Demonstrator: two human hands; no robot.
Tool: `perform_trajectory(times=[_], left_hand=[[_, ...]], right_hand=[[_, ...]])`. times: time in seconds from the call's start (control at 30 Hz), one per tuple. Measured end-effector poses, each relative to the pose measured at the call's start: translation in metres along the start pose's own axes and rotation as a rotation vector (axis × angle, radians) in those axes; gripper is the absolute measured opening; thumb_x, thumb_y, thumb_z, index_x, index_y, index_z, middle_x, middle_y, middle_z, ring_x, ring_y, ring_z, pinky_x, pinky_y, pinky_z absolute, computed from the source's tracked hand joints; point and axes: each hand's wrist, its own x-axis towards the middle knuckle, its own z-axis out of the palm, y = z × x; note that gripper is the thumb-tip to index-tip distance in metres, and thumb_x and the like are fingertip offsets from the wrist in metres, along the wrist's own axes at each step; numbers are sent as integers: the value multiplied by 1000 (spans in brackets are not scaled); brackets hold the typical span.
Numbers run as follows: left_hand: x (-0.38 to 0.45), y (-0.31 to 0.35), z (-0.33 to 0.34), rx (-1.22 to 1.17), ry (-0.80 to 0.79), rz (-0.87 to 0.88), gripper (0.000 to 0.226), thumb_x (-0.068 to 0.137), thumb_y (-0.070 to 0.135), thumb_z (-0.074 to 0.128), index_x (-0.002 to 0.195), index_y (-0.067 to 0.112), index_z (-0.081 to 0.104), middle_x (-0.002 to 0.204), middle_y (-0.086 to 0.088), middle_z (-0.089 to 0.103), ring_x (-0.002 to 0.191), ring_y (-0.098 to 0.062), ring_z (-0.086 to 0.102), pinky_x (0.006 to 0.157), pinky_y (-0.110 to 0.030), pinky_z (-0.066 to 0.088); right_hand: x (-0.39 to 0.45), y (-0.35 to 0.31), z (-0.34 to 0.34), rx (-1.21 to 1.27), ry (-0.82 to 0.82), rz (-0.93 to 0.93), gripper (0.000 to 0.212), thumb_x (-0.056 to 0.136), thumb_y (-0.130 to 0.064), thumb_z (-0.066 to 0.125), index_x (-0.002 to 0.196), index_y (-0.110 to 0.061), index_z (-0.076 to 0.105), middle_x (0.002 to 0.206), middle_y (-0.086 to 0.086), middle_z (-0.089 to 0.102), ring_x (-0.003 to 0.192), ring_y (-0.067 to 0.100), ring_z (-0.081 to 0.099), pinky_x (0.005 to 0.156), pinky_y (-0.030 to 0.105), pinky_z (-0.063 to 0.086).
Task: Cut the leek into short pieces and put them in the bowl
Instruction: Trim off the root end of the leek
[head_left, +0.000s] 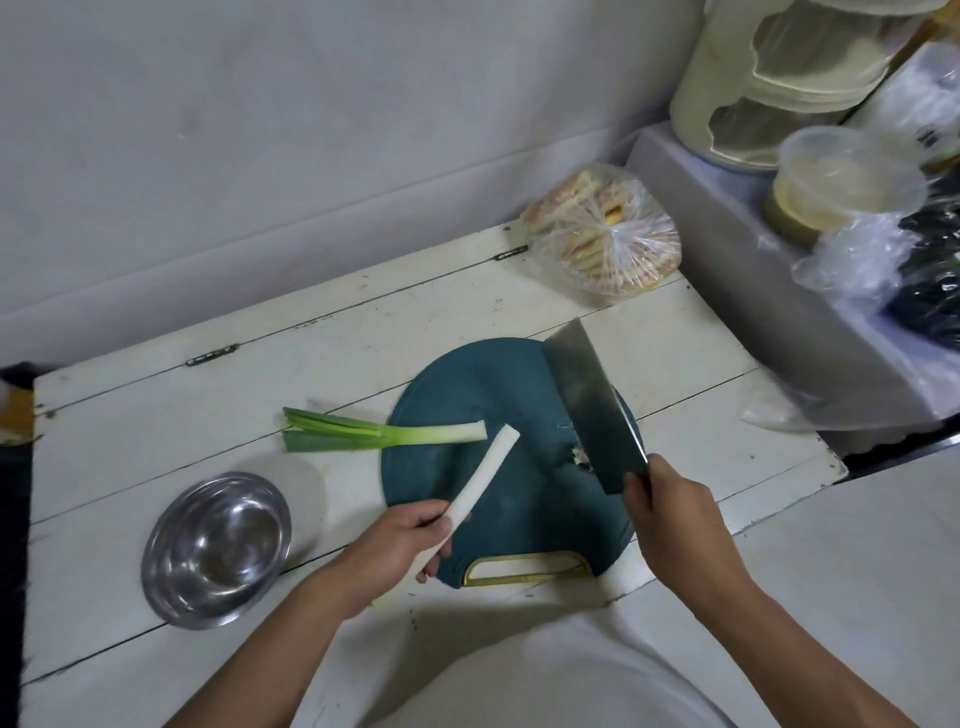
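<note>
the left hand (410, 540) grips a white leek stalk (480, 488), its long axis pointing up-right over the round teal cutting board (519, 509); the right hand (670, 512) clasps a steel cleaver (587, 400).

Shiny metal bowl (217, 551); matt teal plastic board (511, 467); painted wood table (156, 415); dull steel cleaver (592, 405).

I see a plain grey wall (260, 130) filling the upper left, a white plank table (156, 395) below, grey ledge (727, 249) at right.
</note>
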Motion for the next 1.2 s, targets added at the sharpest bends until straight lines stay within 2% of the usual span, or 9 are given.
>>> perform_trajectory(times=[0.1, 0.23, 0.47, 0.57, 0.7, 0.8, 0.93, 1.03, 1.2], left_hand=[[1, 0, 4, -67, -24, -1, 27, 103, 15, 50, 111, 19, 75, 72, -5, 58, 61, -19, 49, 62, -34, 40], [3, 3, 7, -53, -49, -18, 29, 104, 16, 48, 112, 20, 75, 73, -8, 57, 62, -20, 49, 65, -36, 41], [5, 1, 4, -40, -51, -75, 29, 104, 22, 47, 111, 23, 76, 74, -8, 57, 64, -21, 48, 64, -35, 41], [5, 2, 1, -13, -22, -75, 28, 104, 25, 48, 110, 21, 75, 71, -6, 57, 62, -21, 48, 61, -34, 40], [9, 4, 2, 292, 187, -41, 30, 101, 41, 48, 89, 25, 70, 67, 2, 60, 61, -17, 51, 60, -35, 42], [11, 4, 0, 620, 372, 49, 33, 99, 48, 43, 81, 26, 59, 70, 3, 63, 66, -17, 59, 61, -37, 47], [15, 2, 3, 1015, 560, 281, 13, 98, 37, 49, 99, 28, 59, 85, 6, 55, 73, -21, 56, 60, -37, 50], [29, -5, 8, 1142, 573, 403, 20, 91, 22, 64, 111, 19, 66, 92, 0, 55, 75, -22, 55, 56, -36, 47], [47, -9, 10, 1227, 581, 498, 31, 83, 12, 74, 112, 20, 67, 93, 0, 59, 83, -26, 54, 67, -40, 48]], right_hand=[[0, -2, -4, 41, 20, 7, 25, 101, -22, 46, 81, -8, 47, 65, 14, 60, 61, 36, 55, 53, 40, 39], [-4, -2, -3, 19, 11, -4, 24, 103, -25, 45, 83, -12, 47, 64, 4, 56, 55, 22, 52, 46, 34, 34], [-16, -2, 3, -30, 25, -52, 22, 103, -26, 45, 84, -14, 47, 63, 3, 56, 54, 24, 49, 51, 39, 38], [-18, -3, 4, -16, 43, -43, 24, 103, -25, 45, 82, -13, 45, 58, -1, 50, 50, 18, 45, 47, 37, 33], [-12, 1, -6, -52, 116, -41, 24, 103, -27, 44, 83, -13, 45, 56, -3, 47, 49, 15, 45, 42, 31, 26], [-5, 6, -17, -174, 205, -70, 25, 103, -27, 43, 80, -16, 41, 57, 1, 47, 50, 29, 44, 44, 34, 28], [7, 16, -25, -239, 234, -11, 26, 102, -24, 45, 78, -16, 40, 55, 1, 44, 53, 37, 44, 48, 37, 31], [10, 27, -26, -183, 238, 49, 26, 102, -23, 44, 78, -13, 43, 54, -2, 44, 52, 34, 43, 46, 37, 28], [8, 34, -26, -139, 234, 93, 25, 102, -22, 45, 81, -11, 47, 53, 0, 47, 49, 24, 43, 44, 33, 26]])
